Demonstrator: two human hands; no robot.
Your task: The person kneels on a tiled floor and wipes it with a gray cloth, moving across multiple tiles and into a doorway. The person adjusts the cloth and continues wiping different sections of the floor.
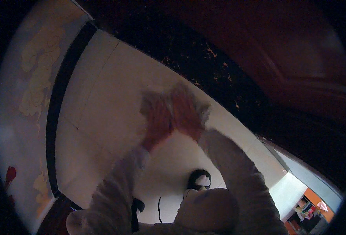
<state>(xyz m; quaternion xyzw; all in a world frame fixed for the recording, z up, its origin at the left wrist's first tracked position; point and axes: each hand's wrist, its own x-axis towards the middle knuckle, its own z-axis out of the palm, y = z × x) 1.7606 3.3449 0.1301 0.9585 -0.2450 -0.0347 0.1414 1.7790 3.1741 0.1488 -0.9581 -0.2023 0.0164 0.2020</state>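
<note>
My left hand (160, 120) and my right hand (187, 114) lie flat, side by side, on a dull grey-brown cloth (205, 113). They press it against the pale tiled floor (111, 88). Both hands and the cloth are blurred. The cloth shows past the fingers on both sides, and the rest of it is hidden under my palms. My fingers point away from me, towards a black marble-patterned strip (190, 53) with gold veins.
A dark red panelled wooden surface (278, 58) rises beyond the strip. At left, a black border (54, 117) edges a cloud-patterned surface (37, 76). One foot in a black slipper (192, 178) and a thin black cord (159, 210) are below. Cluttered items (306, 210) lie lower right.
</note>
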